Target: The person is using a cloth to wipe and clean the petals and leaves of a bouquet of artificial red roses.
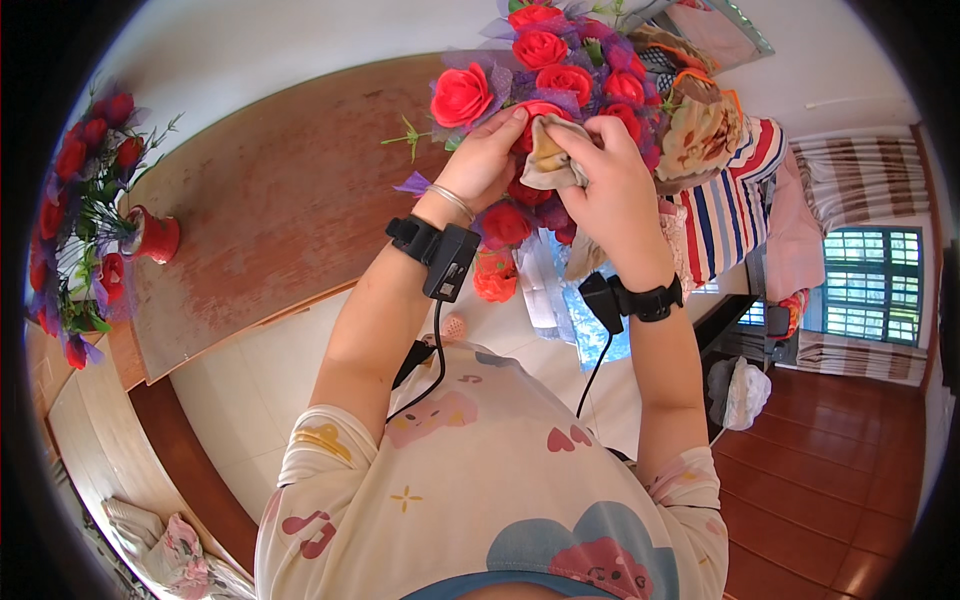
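Note:
A large bunch of artificial red roses (540, 51) with purple netting fills the space in front of me. My left hand (491, 154) pinches the edge of one red rose (541, 112) between thumb and fingers. Against that same flower, my right hand (611, 180) presses a crumpled beige cloth (553, 154) with a brownish patch. Part of the cloth hangs below the right palm. Both hands cover much of the lower blooms, and whatever holds the bunch is hidden. An orange-red rose (495, 275) droops beneath my left wrist.
A worn brown wooden tabletop (300, 165) stretches to the left. On it stands a red pot (154, 234) with more artificial roses (71, 157). Striped fabric (724, 221) and a floral-patterned bundle (697, 127) lie at right. A mirror (712, 26) leans on the wall.

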Tool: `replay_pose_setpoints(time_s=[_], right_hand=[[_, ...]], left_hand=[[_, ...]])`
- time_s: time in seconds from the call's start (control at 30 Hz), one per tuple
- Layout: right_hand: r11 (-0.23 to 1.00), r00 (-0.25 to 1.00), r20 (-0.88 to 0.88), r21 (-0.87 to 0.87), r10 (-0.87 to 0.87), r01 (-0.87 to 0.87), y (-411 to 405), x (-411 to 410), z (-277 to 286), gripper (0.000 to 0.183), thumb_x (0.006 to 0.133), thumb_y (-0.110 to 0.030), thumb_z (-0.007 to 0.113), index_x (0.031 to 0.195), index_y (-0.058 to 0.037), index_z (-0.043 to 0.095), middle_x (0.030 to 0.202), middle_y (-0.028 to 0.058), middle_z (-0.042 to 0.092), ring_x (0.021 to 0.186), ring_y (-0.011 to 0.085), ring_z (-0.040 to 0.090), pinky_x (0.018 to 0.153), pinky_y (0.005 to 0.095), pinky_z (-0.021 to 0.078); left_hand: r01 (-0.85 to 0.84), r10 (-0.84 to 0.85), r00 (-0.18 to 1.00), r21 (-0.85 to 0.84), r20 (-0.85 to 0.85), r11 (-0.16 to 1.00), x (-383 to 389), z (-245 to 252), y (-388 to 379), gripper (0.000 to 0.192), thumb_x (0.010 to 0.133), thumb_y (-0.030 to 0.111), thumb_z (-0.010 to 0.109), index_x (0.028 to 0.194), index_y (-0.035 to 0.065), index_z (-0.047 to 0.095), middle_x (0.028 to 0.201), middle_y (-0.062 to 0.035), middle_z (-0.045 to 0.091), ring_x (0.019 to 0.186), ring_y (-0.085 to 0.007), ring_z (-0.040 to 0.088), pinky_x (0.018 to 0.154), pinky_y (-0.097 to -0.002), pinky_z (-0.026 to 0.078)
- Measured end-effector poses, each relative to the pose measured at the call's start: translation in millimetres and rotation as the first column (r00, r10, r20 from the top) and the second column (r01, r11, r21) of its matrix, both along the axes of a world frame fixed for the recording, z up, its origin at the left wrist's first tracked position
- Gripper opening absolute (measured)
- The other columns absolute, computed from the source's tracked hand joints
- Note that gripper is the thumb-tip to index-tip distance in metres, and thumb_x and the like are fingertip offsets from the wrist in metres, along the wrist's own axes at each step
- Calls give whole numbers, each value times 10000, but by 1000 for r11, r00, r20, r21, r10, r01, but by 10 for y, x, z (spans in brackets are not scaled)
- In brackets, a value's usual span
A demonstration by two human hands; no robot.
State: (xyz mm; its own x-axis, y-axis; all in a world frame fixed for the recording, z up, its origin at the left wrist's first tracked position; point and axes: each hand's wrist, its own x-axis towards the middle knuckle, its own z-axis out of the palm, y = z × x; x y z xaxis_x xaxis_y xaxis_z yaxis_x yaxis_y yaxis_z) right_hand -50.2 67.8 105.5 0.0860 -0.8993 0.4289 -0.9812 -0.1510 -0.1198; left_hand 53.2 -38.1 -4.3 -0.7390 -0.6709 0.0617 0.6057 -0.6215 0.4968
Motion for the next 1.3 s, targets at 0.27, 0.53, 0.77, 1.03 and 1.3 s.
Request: replay_pose_setpoints(time_s=[0.27,0.53,0.77,1.03,1.3], right_hand=[[992,996,-15,87,-93,94,-73,-100,-95,397,686,-59,731,1077,-116,683,1003,91,550,935,306,603,728,400,525],[1000,999,51,-23,12,-11,-43,-65,117,427,687,-78,747,1103,-156,689,980,81,546,879,295,613,724,391,525],[994,994,-100,98,48,-38,-182,-121,15,442,730,-82,724,1148,-223,696,978,65,543,910,272,609,743,380,534],[996,974,-217,49,-59,72,-129,-155,15,479,708,-79,734,1166,-215,692,971,54,541,913,281,591,748,391,534],[995,929,-358,65,96,-78,-272,-240,34,519,683,-47,719,1171,-219,684,963,54,537,899,270,586,715,388,527]], left_hand=[[-19,19,1000,-24,8,1000,13,9,-30,320,1022,217,494,1271,21,531,1186,-65,620,1128,-162,563,984,-325,455],[-32,39,998,-124,51,992,41,49,-31,317,991,137,540,1281,10,539,1223,-84,614,1135,-174,583,993,-323,459],[20,-1,994,-173,106,985,47,-31,-76,330,970,118,558,1286,26,526,1223,-74,608,1099,-170,599,961,-315,474],[32,-7,990,-178,140,983,62,10,-130,315,971,103,524,1280,43,530,1199,-66,614,1085,-154,603,940,-314,488],[83,-54,985,-174,163,981,119,105,-171,330,966,92,509,1284,8,534,1187,-73,618,1075,-154,600,947,-293,477]])
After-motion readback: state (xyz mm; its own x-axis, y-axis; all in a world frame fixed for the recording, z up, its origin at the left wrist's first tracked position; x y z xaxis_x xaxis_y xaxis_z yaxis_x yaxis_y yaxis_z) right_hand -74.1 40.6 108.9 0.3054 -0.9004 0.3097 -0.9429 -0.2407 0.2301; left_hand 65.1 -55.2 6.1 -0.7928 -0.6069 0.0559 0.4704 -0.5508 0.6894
